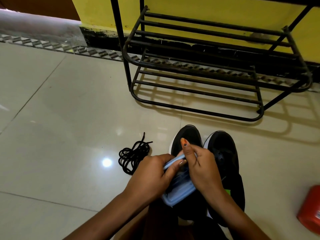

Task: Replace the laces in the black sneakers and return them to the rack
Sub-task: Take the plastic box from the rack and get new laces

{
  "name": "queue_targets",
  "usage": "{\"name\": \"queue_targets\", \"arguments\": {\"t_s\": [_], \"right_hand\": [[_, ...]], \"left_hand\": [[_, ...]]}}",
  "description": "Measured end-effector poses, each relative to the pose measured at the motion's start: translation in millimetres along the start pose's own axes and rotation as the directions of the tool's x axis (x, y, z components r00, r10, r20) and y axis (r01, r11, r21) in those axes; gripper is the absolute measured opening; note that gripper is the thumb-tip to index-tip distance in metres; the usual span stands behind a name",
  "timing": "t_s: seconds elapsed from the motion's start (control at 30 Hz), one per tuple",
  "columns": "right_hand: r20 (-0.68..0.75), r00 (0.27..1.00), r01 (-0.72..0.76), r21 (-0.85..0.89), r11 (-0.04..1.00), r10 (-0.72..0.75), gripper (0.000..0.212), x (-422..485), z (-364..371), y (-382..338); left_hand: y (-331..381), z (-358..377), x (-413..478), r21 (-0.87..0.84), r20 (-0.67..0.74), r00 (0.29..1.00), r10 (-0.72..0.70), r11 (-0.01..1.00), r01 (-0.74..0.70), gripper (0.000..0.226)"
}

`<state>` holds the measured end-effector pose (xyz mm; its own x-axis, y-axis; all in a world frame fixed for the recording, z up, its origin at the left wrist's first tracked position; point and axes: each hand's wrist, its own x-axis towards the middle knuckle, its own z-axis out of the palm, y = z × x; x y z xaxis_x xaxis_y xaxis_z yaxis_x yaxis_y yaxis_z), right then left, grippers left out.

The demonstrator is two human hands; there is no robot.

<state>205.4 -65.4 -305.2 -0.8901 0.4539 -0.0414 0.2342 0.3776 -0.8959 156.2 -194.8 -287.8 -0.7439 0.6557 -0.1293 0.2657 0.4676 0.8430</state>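
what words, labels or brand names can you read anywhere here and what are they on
No text is readable.
orange container: pale label patch at the frame's edge, too blurred to read.
black sneaker nearer that container: small green mark on its side, no letters legible.
pale blue packet: no print legible.
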Motion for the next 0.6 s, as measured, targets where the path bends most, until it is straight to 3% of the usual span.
{"name": "queue_targets", "arguments": {"t_s": [0.1,0.17,0.23,0.3,0.37,0.43,0.5,0.6], "right_hand": [[-0.114,0.99,-0.078,0.073,0.994,0.086,0.07,2,0,1],[-0.222,0.926,-0.245,0.263,0.933,0.306,0.062,5,-2,7],[-0.212,0.873,-0.336,0.392,0.857,0.44,0.048,6,-3,11],[-0.188,0.919,-0.276,0.322,0.906,0.347,0.038,3,-1,7],[-0.191,0.975,-0.088,0.126,0.988,0.111,0.031,0,-2,0],[-0.136,0.989,0.061,0.006,0.998,-0.06,0.039,0,-4,-9],[-0.059,0.991,0.117,-0.032,0.993,-0.119,0.053,1,-3,-13],[-0.042,0.99,0.129,-0.057,0.99,-0.132,0.062,0,0,-11]], "left_hand": [[0,1,3,-0.212,-0.065,0.994,-0.09,0.974,0.075,0.014],[-1,4,1,-0.449,-0.018,0.981,-0.195,0.878,0.166,0.035],[-4,8,-1,-0.517,0.016,0.977,-0.211,0.835,0.189,0.053],[-4,7,-1,-0.521,-0.075,0.98,-0.187,0.845,0.121,0.045],[-6,3,1,-0.471,-0.164,0.978,-0.132,0.881,0.04,0.03],[-4,0,1,-0.347,-0.144,0.989,-0.015,0.937,-0.036,0.021],[-5,3,-1,-0.248,-0.111,0.993,0.026,0.967,-0.053,0.032],[-6,7,-1,-0.18,-0.121,0.991,-0.059,0.983,0.037,0.055]]}}
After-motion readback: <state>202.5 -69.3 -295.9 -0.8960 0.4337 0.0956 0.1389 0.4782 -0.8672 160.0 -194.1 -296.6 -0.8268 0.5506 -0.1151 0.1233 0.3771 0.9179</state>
